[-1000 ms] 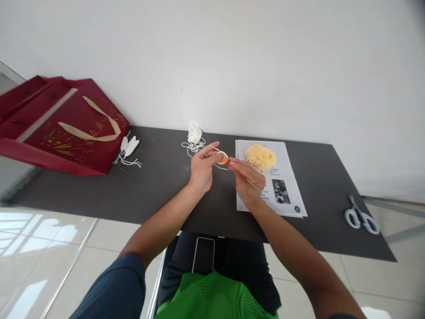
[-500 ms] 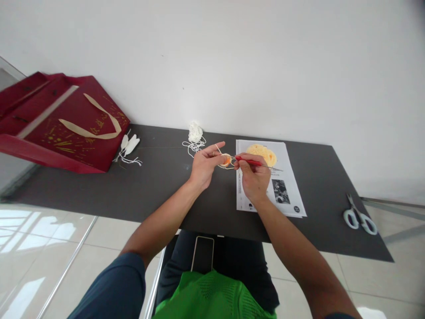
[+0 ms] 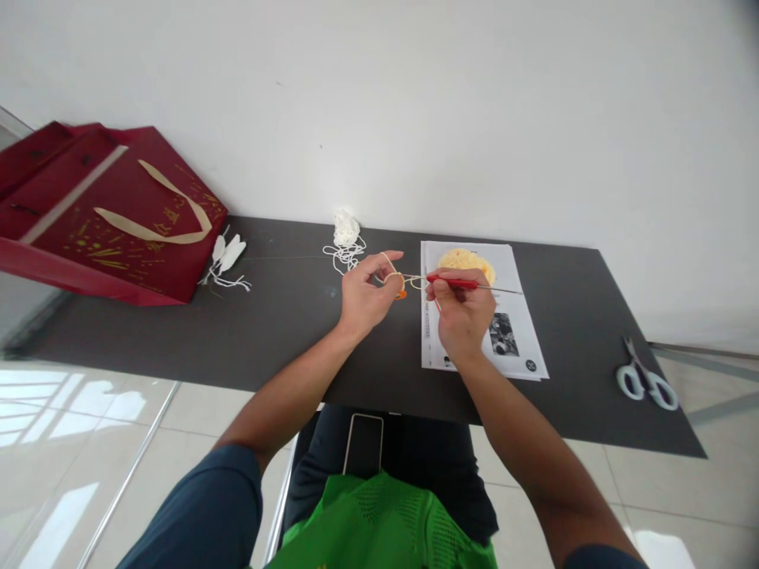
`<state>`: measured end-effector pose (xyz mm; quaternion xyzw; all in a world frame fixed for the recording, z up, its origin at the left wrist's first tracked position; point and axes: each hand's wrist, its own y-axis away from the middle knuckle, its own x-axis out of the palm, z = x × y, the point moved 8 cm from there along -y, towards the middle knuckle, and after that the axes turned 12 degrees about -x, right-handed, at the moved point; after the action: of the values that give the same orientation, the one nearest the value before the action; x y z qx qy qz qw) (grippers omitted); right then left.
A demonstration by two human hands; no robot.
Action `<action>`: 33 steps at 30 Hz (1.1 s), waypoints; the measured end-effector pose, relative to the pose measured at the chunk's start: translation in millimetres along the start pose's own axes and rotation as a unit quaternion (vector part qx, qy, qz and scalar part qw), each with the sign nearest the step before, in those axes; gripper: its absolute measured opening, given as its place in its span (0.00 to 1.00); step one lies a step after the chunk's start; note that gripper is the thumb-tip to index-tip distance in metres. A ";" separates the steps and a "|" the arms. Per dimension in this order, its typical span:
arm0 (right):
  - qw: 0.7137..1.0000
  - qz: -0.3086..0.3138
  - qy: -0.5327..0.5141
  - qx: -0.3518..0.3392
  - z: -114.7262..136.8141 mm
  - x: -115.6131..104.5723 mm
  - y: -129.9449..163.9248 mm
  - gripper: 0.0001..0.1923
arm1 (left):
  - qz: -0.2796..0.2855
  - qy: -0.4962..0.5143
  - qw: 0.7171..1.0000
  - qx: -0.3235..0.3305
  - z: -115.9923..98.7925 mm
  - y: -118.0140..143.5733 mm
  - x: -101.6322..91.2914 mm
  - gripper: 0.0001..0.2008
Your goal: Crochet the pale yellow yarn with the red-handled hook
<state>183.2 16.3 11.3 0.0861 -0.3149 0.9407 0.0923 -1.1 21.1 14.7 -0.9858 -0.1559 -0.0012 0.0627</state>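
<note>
Head camera: single view, worn on the person's head, looking from above the lap (image 3: 442, 458) and its phone (image 3: 364, 446) at bottom centre
Direction: forward and down, across the table (image 3: 278, 316) to the wall (image 3: 415, 118) filling the upper part of the frame
Hands: left hand (image 3: 364, 299) and right hand (image 3: 466, 318) at mid-distance, near the frame's centre, arms (image 3: 300, 375) entering from below
Reach: wide, nearly the whole table included, bag (image 3: 112, 186) cut by the left edge, scissors (image 3: 639, 363) whole at right

Can count two hands (image 3: 364, 299) (image 3: 467, 316), one hook (image 3: 451, 282), two yarn bundles (image 3: 346, 229) (image 3: 464, 258) mid-frame; one pair of scissors (image 3: 640, 366) right; one phone (image 3: 364, 445) lower centre; at least one bag (image 3: 127, 187) left.
</note>
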 end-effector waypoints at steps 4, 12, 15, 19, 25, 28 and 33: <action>0.998 -0.016 -0.040 0.048 -10.2 -2.8 -3.8 0.07 | 0.029 0.053 0.997 -0.048 4.4 -3.0 1.6 0.14; 0.986 0.003 -0.129 0.103 -13.3 1.1 -12.1 0.09 | 0.146 0.208 0.953 -0.165 21.7 -10.9 14.2 0.16; 0.974 -0.002 -0.176 0.141 -19.1 3.8 -10.8 0.10 | 0.161 0.225 0.944 -0.179 21.7 -9.1 16.8 0.13; 0.962 -0.009 -0.199 0.186 -31.0 6.6 -4.2 0.10 | 0.160 0.216 0.949 -0.166 21.3 -5.5 19.7 0.09; 0.965 -0.010 -0.171 0.199 -35.2 11.7 3.5 0.09 | 0.108 0.195 0.964 -0.144 23.6 -6.2 14.1 0.07; 0.966 -0.014 -0.170 0.193 -34.0 13.6 4.7 0.09 | 0.092 0.192 0.968 -0.129 21.8 -7.6 10.8 0.06; 0.969 -0.001 -0.160 0.186 -34.1 16.4 5.5 0.09 | 0.077 0.189 0.971 -0.123 19.7 -9.0 8.5 0.10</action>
<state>162.6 34.7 -15.1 0.2516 -0.1451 0.9566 0.0242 3.9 34.7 -3.5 -0.9769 -0.0631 -0.2020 -0.0308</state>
